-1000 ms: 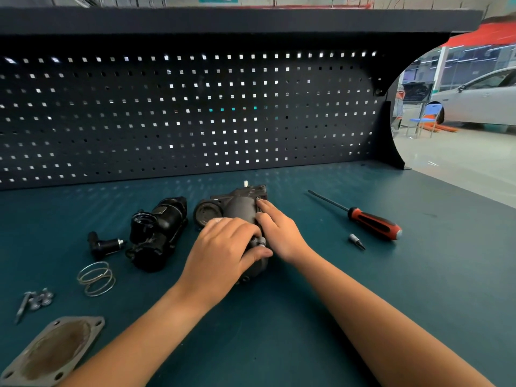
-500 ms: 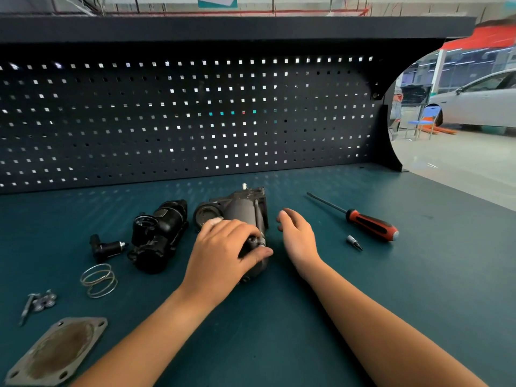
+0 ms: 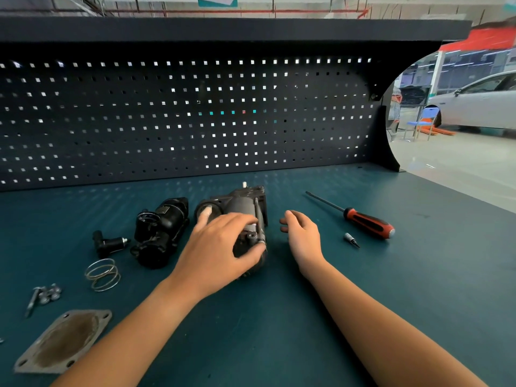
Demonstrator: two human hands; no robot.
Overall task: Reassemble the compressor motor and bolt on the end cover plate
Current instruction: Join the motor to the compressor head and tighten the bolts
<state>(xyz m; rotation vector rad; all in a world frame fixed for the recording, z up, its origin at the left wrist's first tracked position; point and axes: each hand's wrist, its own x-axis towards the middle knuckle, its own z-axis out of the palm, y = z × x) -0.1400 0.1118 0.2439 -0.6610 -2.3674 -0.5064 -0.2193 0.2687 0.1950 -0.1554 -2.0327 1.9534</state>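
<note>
The right hand (image 3: 303,236) has slid off the dark grey round metal compressor motor (image 3: 243,205). It now sits just beside it, its grip apart and empty.

At the far left, the flat grey metal end cover plate (image 3: 62,340) lies near the front of the blue-green table (image 3: 418,289), well apart from the motor and not bolted on yet. The left arm passes close by and could bump it. Behind it sit the small silver bolts (image 3: 46,296). They might roll away if knocked.

Next come a silver wire spring (image 3: 102,274) and a big black tube-shaped part (image 3: 160,231), crowding the motor's left side.

In the middle, the left hand (image 3: 220,247) has its grip curled over the motor. The motor is round, so it could roll if that hand lets go.

To the right there is open room, up to the red-and-black screwdriver (image 3: 368,223) and a tiny silver bit (image 3: 351,239). The table's right edge lies past them, and the bit could roll that way.
</note>
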